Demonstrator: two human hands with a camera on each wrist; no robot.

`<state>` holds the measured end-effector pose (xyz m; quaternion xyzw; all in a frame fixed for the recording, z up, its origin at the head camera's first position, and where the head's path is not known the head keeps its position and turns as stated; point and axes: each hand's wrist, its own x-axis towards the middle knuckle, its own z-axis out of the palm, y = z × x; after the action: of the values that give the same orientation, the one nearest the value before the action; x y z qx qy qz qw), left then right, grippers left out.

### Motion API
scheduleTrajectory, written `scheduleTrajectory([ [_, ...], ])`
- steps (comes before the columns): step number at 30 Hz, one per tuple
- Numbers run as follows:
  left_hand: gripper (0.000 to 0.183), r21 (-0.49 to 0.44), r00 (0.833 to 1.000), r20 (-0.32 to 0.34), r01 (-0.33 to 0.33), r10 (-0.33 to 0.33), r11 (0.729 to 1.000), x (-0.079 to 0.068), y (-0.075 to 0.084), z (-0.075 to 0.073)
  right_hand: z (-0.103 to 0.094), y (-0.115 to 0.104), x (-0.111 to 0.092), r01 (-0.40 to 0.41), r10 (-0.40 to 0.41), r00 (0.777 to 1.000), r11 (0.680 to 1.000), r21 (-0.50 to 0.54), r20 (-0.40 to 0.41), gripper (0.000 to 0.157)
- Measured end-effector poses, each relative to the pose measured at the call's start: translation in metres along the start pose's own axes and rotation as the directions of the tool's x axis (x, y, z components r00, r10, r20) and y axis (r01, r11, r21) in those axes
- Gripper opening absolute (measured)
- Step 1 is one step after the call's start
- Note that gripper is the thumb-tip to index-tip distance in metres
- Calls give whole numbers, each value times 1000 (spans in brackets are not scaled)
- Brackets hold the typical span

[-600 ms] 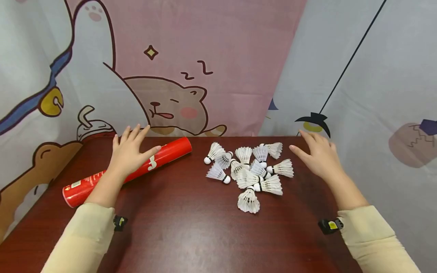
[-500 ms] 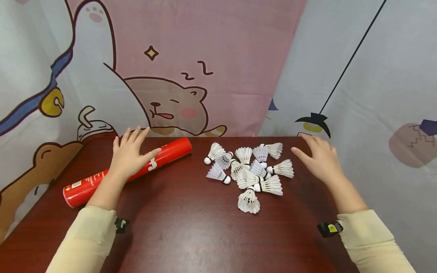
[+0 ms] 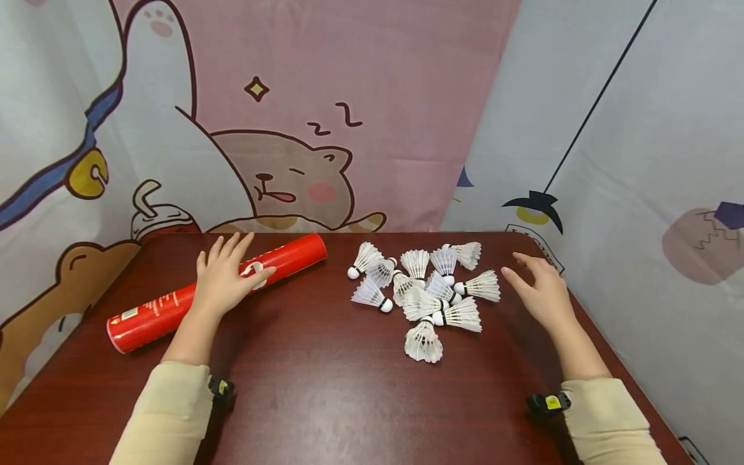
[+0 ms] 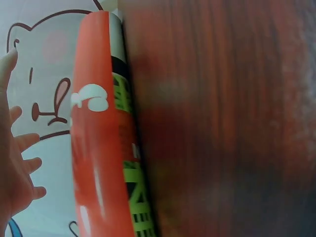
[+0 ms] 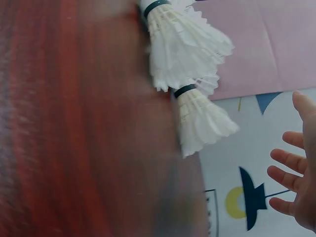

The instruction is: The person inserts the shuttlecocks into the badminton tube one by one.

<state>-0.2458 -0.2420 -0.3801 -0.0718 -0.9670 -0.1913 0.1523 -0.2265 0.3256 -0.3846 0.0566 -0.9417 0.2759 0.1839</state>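
A long red shuttlecock tube (image 3: 290, 257) lies slantwise on the left side of the table, with green and black print showing on its side in the left wrist view. Over its middle hovers my left hand (image 3: 223, 278), fingers spread and holding nothing; the hand and forearm hide part of the tube. Several white feather shuttlecocks (image 3: 423, 303) lie in a loose heap right of centre, cork ends pointing various ways. To the right of that heap my right hand (image 3: 543, 290) is held in the air with relaxed fingers, nearest to a shuttlecock (image 3: 481, 286) on the heap's right edge.
The dark red-brown wooden table (image 3: 325, 387) reaches back to a cloth backdrop (image 3: 407, 116) printed with cartoon animals. Another stretch of cloth (image 3: 657, 194) hangs along the table's right edge. Small black devices with yellow marks are strapped at both wrists.
Both hands have come back toward the person and slightly inward, lower in the head view. The tube and the shuttlecocks have stayed where they were.
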Motion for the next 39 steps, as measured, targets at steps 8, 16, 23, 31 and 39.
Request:
scheduleTrajectory([
  [8, 91, -21, 999, 27, 44, -43, 999, -4, -13, 12, 15, 15, -11, -35, 36, 999, 997, 63, -10, 57],
  [16, 91, -41, 996, 57, 77, -74, 996, -5, -19, 19, 23, 20, -18, -71, 75, 997, 987, 147, -25, 54],
  [23, 89, -3, 992, 100, 81, -81, 997, -5, -23, 24, 31, 24, -21, -61, 75, 995, 982, 177, -71, 45],
  [31, 83, 50, 987, 142, 68, -75, 996, -4, -24, 26, 36, 27, -23, -99, 116, 991, 970, 224, -64, 39],
  [39, 74, 53, 989, 124, 69, -75, 996, -2, -28, 27, 46, 31, -23, -80, 105, 992, 958, 274, -75, 33],
])
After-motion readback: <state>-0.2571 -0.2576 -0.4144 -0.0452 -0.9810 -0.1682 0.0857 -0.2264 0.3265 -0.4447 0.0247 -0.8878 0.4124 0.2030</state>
